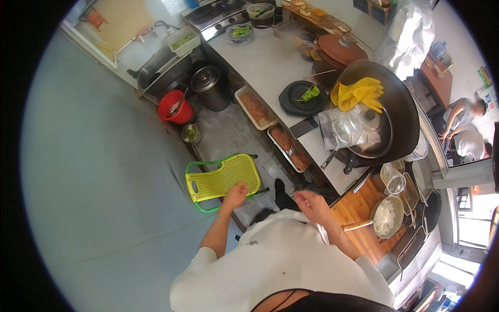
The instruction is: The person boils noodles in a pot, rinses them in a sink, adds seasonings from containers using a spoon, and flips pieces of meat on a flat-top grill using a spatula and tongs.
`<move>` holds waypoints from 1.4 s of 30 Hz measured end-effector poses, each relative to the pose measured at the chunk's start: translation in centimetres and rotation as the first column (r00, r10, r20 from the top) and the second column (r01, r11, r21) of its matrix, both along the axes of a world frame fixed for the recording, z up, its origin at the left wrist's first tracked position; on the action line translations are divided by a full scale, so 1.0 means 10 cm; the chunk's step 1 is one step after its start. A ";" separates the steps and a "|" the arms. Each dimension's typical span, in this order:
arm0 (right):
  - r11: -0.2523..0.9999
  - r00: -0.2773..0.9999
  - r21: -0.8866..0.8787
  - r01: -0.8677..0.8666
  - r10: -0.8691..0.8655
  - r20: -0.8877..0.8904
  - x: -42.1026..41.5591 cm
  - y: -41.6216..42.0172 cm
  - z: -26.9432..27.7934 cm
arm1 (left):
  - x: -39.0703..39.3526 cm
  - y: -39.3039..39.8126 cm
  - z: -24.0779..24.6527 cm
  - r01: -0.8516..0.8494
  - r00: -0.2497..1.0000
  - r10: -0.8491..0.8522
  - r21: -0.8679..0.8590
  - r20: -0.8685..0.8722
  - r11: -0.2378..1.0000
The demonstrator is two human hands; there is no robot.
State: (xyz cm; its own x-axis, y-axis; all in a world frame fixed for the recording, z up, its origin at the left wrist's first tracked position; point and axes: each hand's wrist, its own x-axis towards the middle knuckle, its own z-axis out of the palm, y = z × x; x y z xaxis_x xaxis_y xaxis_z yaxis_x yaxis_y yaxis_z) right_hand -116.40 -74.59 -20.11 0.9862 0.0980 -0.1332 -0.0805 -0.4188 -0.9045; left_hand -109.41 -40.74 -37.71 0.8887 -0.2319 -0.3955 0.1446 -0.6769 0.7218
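Observation:
My left hand (pixel 236 195) hangs in front of me, above the front edge of a yellow perforated plastic chair (pixel 222 177) with a green frame. Its fingers are blurred, and I see nothing held in them. To the right, my right hand (pixel 313 206) is raised before my shirt with its fingers curled in, and no thing shows in it. It is nearest the corner of the pale worktop (pixel 269 58) and a wooden board (pixel 351 204). On that board a handled pan (pixel 386 216) holds white, noodle-like pieces. Below lies the grey floor (pixel 226 132).
Two trays of brown food (pixel 255 107) (pixel 288 148) sit low along the counter. A red bucket (pixel 176 107) and a lidded black pot (pixel 210 87) stand left. Yellow rubber gloves (pixel 356 93) lie over a large wok (pixel 403 113). A phone (pixel 304 127) rests nearby. People (pixel 464 124) show beyond the opening.

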 end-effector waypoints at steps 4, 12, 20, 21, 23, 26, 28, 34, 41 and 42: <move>0.996 0.994 -0.074 -0.058 0.065 0.093 1.13 0.22 0.09 | 0.85 0.41 0.30 -0.111 0.990 0.108 0.037 0.091 0.993; 0.983 0.976 -0.093 -0.159 0.171 0.133 2.92 0.85 0.22 | 2.17 1.20 0.23 -0.207 0.965 0.210 -0.034 0.159 0.978; 0.998 0.998 -0.048 -0.032 0.034 0.056 4.83 1.71 -0.16 | 3.96 2.46 -0.07 -0.204 0.979 0.200 0.111 0.048 0.973; 0.999 0.999 -0.041 -0.010 0.011 0.039 5.18 1.88 -0.19 | 4.27 2.67 -0.01 -0.184 0.983 0.179 0.150 0.045 0.971; 0.993 0.997 -0.120 -0.004 0.013 0.072 5.79 2.16 -0.21 | 4.75 3.16 -0.15 -0.259 0.958 0.253 0.023 0.136 0.966; 0.969 0.986 -0.246 0.026 0.016 0.169 6.79 2.37 0.04 | 5.49 3.72 -0.08 -0.380 0.916 0.396 -0.180 0.063 0.908; 0.955 0.966 -0.259 0.145 -0.080 0.245 7.36 2.40 0.08 | 5.87 3.94 0.21 -0.309 0.945 0.313 -0.058 0.096 0.949; 0.862 0.905 -0.356 0.359 -0.230 0.357 9.31 2.25 -0.12 | 6.58 4.65 0.25 -0.258 0.964 0.259 -0.024 0.066 0.966; 0.686 0.863 -0.523 0.506 -0.389 0.323 11.24 1.76 -0.69 | 7.26 4.27 0.73 -0.418 0.899 0.392 -0.119 -0.194 0.901; 0.728 0.894 -0.520 0.448 -0.375 0.245 11.42 1.68 -0.81 | 7.40 4.25 0.75 -0.441 0.890 0.422 -0.085 -0.173 0.894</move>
State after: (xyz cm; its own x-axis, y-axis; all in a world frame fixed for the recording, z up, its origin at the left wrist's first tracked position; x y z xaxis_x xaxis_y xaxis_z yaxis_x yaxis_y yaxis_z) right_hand -2.23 -57.77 -28.21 0.9233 -0.3753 0.0820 -0.2745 -0.7939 -0.5425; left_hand -35.39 1.72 -30.23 0.8460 0.1079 -0.5222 0.5126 -0.4344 0.7406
